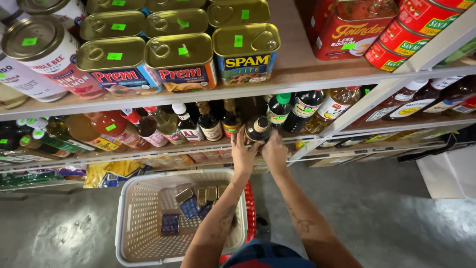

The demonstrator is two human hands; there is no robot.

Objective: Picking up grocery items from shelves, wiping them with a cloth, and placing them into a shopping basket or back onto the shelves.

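Both my hands reach down to a lower shelf of bottles. My left hand [243,155] and my right hand [275,150] close around a dark bottle [258,130] with a dark cap, at the shelf's front edge. Other sauce and oil bottles [208,124] stand in a row on either side of it. Below my left forearm hangs a beige plastic basket [136,198] with red handles, holding several small flat tins [198,196].
The upper shelf [292,69] carries rectangular meat tins [181,62] with gold lids and round cans [39,49]. Red cans [401,34] lie at top right. Packets [114,171] fill the lowest shelf. Grey concrete floor [377,208] spreads below.
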